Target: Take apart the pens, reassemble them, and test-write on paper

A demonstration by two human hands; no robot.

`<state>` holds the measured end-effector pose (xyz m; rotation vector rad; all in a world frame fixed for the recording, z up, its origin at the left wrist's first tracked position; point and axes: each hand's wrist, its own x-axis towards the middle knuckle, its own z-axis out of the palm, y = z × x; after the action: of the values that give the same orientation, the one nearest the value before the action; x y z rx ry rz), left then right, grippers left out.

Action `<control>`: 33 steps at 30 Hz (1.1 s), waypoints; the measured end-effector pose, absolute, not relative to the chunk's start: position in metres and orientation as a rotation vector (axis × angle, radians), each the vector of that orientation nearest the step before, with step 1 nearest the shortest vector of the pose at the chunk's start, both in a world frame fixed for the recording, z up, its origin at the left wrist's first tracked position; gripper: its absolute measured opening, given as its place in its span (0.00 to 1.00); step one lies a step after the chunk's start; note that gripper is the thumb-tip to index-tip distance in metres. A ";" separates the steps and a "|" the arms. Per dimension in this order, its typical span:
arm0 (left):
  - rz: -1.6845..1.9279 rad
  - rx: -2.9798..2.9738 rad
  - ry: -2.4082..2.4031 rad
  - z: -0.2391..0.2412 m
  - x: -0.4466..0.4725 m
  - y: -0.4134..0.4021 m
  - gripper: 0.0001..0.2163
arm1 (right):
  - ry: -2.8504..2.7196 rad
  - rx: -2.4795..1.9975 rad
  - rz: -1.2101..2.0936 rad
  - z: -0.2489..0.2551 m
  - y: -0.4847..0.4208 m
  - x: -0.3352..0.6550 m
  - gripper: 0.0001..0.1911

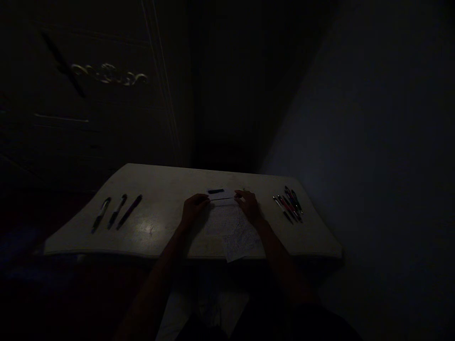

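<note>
In the dim head view, my left hand [194, 207] and my right hand [248, 205] are at the middle of the table, fingers closed on the two ends of a folded strip of paper [223, 202]. A thin dark line runs along its upper edge between the hands. Just beyond lies a short dark object [216, 191] on pale paper; it is too dark to tell its kind. Nearer me, a sheet of paper [222, 222] covered in fine marks lies flat. Another marked sheet [240, 241] lies askew, one corner reaching past the table's front edge.
Three pens [130, 211] lie apart on the left of the white table [159, 177]. Several pens [289, 206] lie bunched on the right. A dark cabinet with an ornate handle [110, 75] stands at the left, and a bluish wall [373, 166] rises at the right.
</note>
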<state>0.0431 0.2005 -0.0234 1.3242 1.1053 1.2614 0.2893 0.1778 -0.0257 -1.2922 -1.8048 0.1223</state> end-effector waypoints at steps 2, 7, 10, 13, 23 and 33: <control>1.247 1.361 1.112 -0.024 0.042 0.202 0.15 | -1.826 -1.272 0.117 -0.026 0.178 0.289 0.13; 1.259 1.355 1.152 -0.023 0.043 0.201 0.14 | -1.823 -1.265 0.104 -0.027 0.178 0.289 0.13; 1.250 1.381 1.131 -0.022 0.042 0.201 0.15 | -1.808 -1.263 0.087 -0.028 0.179 0.290 0.13; 1.254 1.401 1.112 -0.023 0.040 0.202 0.15 | -1.799 -1.271 0.097 -0.027 0.178 0.291 0.13; 1.211 1.420 1.138 -0.024 0.040 0.203 0.13 | -1.841 -1.224 0.206 -0.021 0.173 0.286 0.15; 1.176 1.474 1.118 -0.012 0.041 0.200 0.13 | -1.918 -1.121 0.200 -0.026 0.173 0.275 0.14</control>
<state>0.0406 0.2002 -0.0115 1.4736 1.1181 1.1757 0.2755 0.1728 -0.0257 -1.1210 -1.9185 0.1996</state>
